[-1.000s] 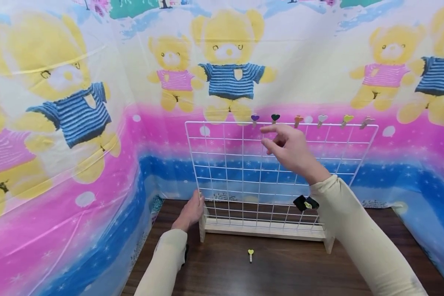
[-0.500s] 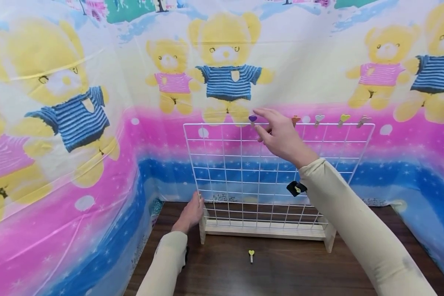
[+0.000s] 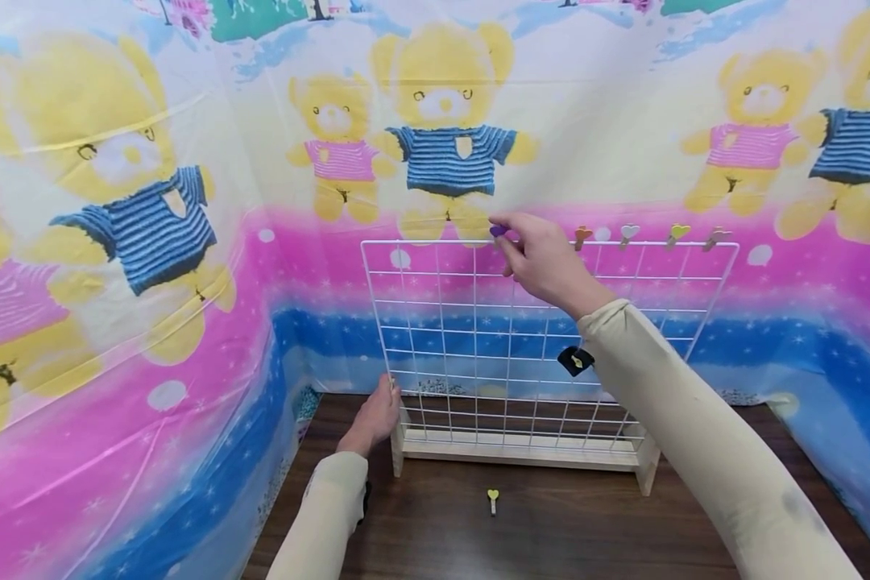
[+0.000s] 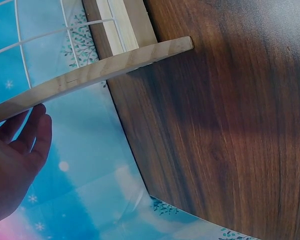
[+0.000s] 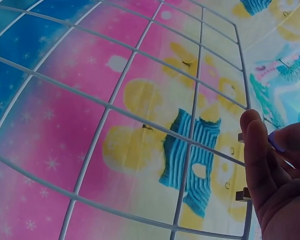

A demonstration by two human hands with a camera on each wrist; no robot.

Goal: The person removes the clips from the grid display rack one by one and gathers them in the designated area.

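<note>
My right hand [image 3: 547, 262] pinches a purple heart-topped clothespin [image 3: 499, 231] at the top wire of a white wire grid rack [image 3: 474, 326]. In the right wrist view, a bit of the purple heart [image 5: 276, 142] shows between the fingers and thumb. Another wooden clip end [image 5: 243, 194] sits on the wire beside the hand. My left hand [image 3: 372, 416] rests against the rack's left wooden side post [image 3: 396, 451]. In the left wrist view its fingers [image 4: 39, 127] touch the post's outer side, only slightly bent; the thumb is hidden.
Along the top wire to the right stand orange [image 3: 582, 235], white [image 3: 629, 234], yellow [image 3: 678, 234] and pale brown [image 3: 718, 237] heart clothespins. A loose yellow heart clothespin [image 3: 493, 501] lies on the brown table [image 3: 565, 524] in front. A bear-printed cloth [image 3: 609, 145] hangs behind.
My right hand has come left and closed its fingertips on the purple clothespin, covering the dark green one. The left hand stays at the post.
</note>
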